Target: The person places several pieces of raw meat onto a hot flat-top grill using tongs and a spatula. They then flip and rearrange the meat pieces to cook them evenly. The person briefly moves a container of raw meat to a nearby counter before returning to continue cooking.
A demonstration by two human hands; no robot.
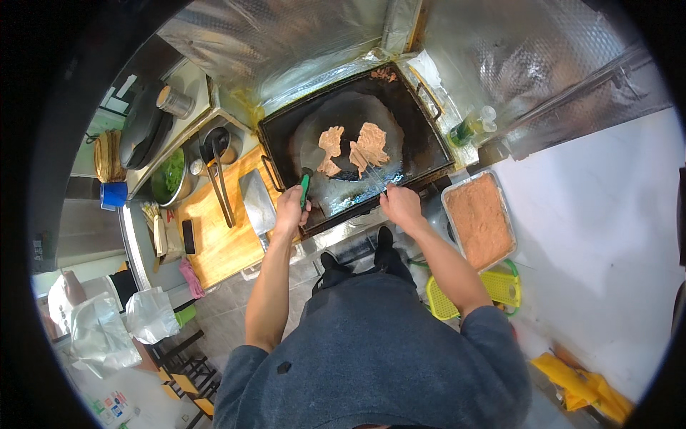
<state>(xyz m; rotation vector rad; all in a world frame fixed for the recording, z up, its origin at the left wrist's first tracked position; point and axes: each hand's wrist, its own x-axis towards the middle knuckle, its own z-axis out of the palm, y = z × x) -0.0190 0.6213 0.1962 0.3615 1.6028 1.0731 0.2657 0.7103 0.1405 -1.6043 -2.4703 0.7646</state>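
Note:
My left hand (291, 210) grips a green-handled tool (305, 187) with a dark end, over the near left corner of a black rectangular griddle (420, 142). My right hand (403, 206) holds a thin metal utensil (377, 178) whose far end touches a flattened piece of pinkish minced meat (372, 143). Left of that piece lies a narrower, ragged piece of meat (330, 147), apart from it on the griddle. Small browned scraps (383, 75) sit in the far corner. The exact kind of either tool is hard to make out.
A tray of minced meat (478, 221) stands right of the griddle, near a green bottle (465, 132). On the left, a wooden board (211, 252) holds a broad metal scraper (257, 201), tongs (221, 182) and a phone (188, 236). A bowl of greens (170, 174) sits behind.

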